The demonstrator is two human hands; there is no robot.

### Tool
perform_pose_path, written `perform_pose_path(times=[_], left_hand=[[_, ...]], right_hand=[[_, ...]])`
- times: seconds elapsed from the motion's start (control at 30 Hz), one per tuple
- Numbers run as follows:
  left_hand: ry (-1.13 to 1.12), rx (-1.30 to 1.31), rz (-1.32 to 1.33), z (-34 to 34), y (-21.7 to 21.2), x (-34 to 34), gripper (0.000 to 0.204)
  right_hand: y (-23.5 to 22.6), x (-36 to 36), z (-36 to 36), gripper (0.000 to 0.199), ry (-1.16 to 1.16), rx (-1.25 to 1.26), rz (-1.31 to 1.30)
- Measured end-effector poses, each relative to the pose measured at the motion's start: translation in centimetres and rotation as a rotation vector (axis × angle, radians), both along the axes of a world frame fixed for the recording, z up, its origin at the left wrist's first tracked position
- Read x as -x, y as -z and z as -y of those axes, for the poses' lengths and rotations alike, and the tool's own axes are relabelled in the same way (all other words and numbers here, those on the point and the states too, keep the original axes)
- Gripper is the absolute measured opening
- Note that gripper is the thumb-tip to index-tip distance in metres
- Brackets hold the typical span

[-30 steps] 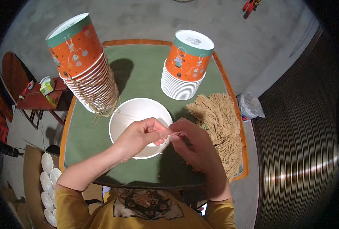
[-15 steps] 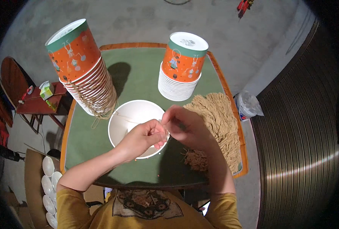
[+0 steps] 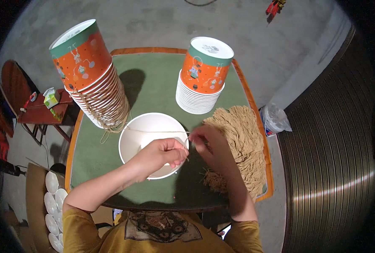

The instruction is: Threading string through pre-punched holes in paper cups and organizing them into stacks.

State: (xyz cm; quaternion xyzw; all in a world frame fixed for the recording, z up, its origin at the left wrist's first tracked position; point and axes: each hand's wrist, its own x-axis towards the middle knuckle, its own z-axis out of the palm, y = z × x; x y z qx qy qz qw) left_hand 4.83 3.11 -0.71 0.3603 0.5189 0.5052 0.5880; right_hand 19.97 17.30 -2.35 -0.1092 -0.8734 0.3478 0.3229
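Note:
A white paper bucket stands mouth up on the green table, in front of me. A thin tan string runs from the left stack of buckets across its mouth to my hands. Over the bucket's right side, my left hand is closed, pinching the string between thumb and finger. My right hand is just beyond the rim, its fingertips pinched on the string, the other fingers curled. The left stack of orange-and-green buckets, upside down, has loops of string hanging about its rims.
A shorter upturned bucket stack stands at the far right. A thick heap of tan strings covers the table's right side. On the floor are a carton of white cups at left and a lidded pail at right.
My right hand has moved slightly right and down, away from my left. The string now stretches straighter across the bucket's mouth, and a short piece shows between my hands.

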Motion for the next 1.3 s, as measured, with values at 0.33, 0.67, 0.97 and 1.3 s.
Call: perform_pose_path(times=[0.33, 0.67, 0.97, 1.3], left_hand=[[-0.042, 0.011, -0.011, -0.1, -0.2, -0.2, 0.012], [-0.037, -0.01, 0.018, 0.0, 0.0, 0.2, 0.011], [0.015, 0.002, -0.299, 3.6, -1.9, 1.9, 0.013], [-0.062, -0.038, -0.404, 6.4, -1.6, 1.8, 0.012]], right_hand=[[0.2, -1.7, 4.4, 0.021, 0.136, -0.348, -0.062], [0.5, -1.6, 5.3, 0.018, 0.17, -0.208, 0.0], [1.4, 1.2, 8.2, 0.017, 0.055, -0.008, -0.12], [1.2, 1.9, 10.1, 0.019, 0.019, 0.031, -0.138]])
